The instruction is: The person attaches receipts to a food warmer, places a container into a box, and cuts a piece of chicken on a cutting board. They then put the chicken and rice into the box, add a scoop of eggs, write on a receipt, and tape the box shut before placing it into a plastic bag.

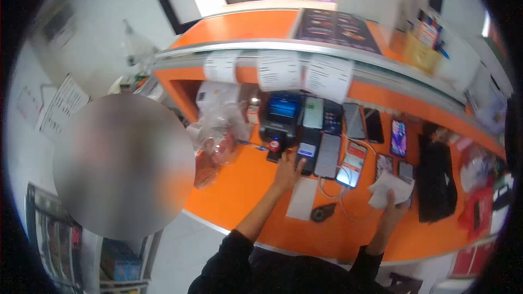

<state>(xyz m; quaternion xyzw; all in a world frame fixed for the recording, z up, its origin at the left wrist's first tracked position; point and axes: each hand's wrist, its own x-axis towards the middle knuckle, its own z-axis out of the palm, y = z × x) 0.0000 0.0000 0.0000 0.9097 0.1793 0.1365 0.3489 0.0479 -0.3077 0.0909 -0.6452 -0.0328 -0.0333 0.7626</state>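
My left hand [287,173] reaches over the orange counter, fingers apart and holding nothing. Its fingertips are right at a small black device [274,155] and the lower edge of a dark handset with a lit screen [308,151]. Behind them stands a black card terminal [281,113] with a blue display. In my right hand [390,210] is white paper [396,187], pinched near its lower edge and covering part of the phones behind it. A blank white slip [301,198] lies between my hands, beside a small dark object [323,213].
Several phones line the counter, including a lit one [353,164] with a white cable. A black pouch [436,182] lies at right. Plastic bags [220,139] sit at left. Printed papers [279,71] hang from the shelf above. A person, blurred out, is at far left.
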